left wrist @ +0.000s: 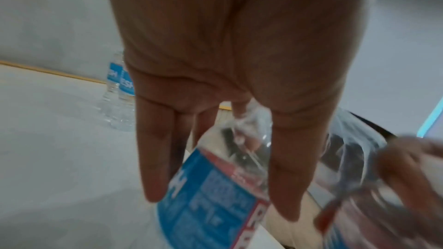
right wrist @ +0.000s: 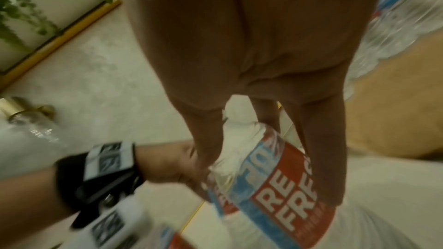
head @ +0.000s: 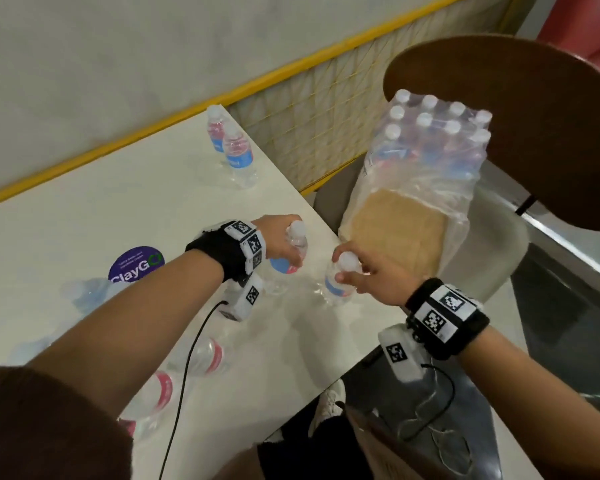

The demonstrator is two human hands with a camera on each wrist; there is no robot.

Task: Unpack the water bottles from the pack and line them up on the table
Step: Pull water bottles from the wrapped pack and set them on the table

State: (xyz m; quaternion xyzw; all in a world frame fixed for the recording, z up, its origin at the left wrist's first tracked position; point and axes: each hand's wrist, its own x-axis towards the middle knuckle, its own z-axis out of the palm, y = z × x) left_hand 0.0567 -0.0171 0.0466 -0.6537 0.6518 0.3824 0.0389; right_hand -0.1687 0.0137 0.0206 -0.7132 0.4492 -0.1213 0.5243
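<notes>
White worktop runs under both arms. Far left and near the person, several bottles lie blurred along the near edge, and I cannot tell whether they stand or lie flat. Further back, two bottles stand upright, one just behind the other, near the far edge.

In the middle, the left hand holds a bottle from above, its fingers wrapped down round the shoulder below the cap; the bottle's long axis tilts, cap up and towards the pack. Just beside it, the right hand grips a second bottle by the neck, fingers closed over the label, cap uppermost, with its base at or just above the worktop.

To the right, off the worktop, the torn pack sits on a chair with rows of capped bottles inside.

The standing pair lies ahead and left of both hands, so the left hand seems nearer to extend that line; each bottle needs bringing upright before release.
</notes>
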